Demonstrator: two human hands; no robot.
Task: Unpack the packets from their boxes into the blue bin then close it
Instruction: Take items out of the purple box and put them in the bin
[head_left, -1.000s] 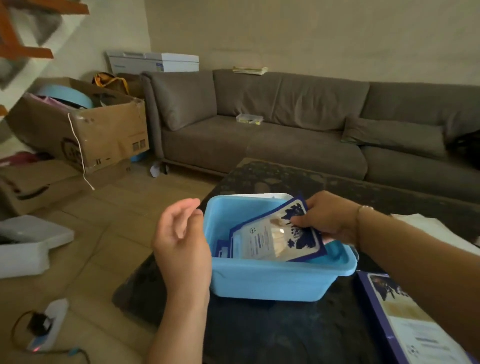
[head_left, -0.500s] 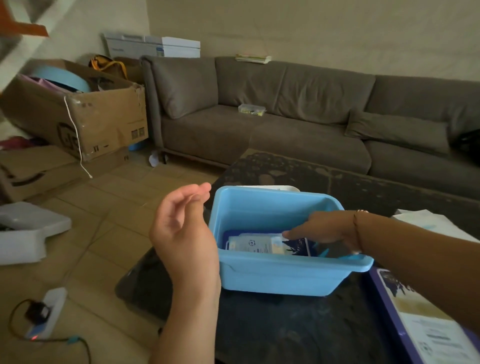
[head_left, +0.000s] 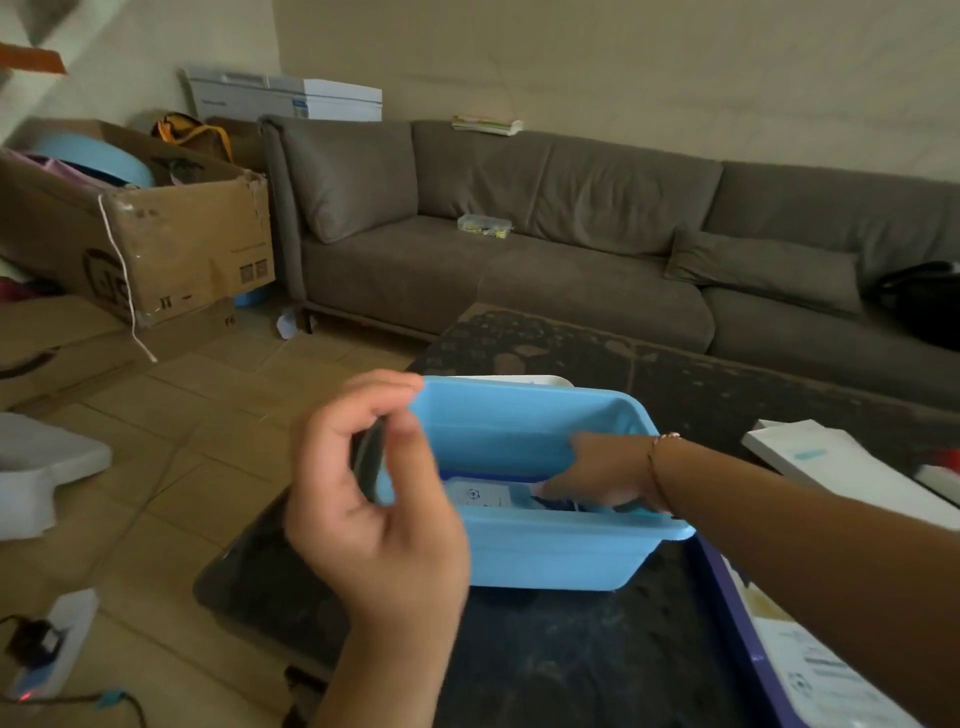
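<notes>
The blue bin (head_left: 545, 556) stands on the dark table (head_left: 571, 654). My right hand (head_left: 602, 470) reaches down inside it, fingers stretched flat on the white and navy packets (head_left: 480, 493) lying on the bottom. My left hand (head_left: 374, 499) hovers in front of the bin's left end, fingers loosely curled, holding nothing. A white lid edge (head_left: 524, 380) shows just behind the bin. A purple-edged box (head_left: 769, 649) with a printed white face lies at the lower right under my right forearm.
A white flat box (head_left: 831, 462) lies on the table's right side. A grey sofa (head_left: 571, 249) runs behind the table. Cardboard boxes (head_left: 156, 234) and white foam (head_left: 36, 473) sit on the tiled floor at left, with a power strip (head_left: 47, 649) near the bottom left.
My right hand has pushed the packet from a tilted position at the rim down flat into the bin. My left hand stayed raised and its fingers curled in slightly.
</notes>
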